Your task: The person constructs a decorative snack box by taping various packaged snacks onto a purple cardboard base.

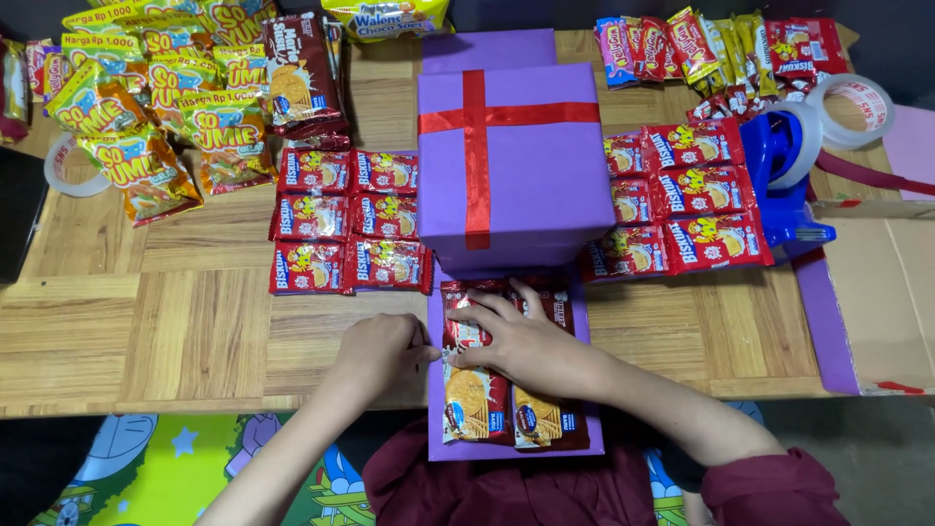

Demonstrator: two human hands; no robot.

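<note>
At the desk's near edge, a person's right hand presses flat, fingers spread, on dark red biscuit packets lying on a purple panel. The left hand, loosely curled and clamped on nothing, touches the panel's left edge. Beyond stands a purple gift box tied with red ribbon, flanked by rows of red snack packs. A blue tape dispenser sits toward the far right corner.

The wooden tabletop carries red biscuit packs, yellow snack bags, tape rolls and a purple gift box.
</note>
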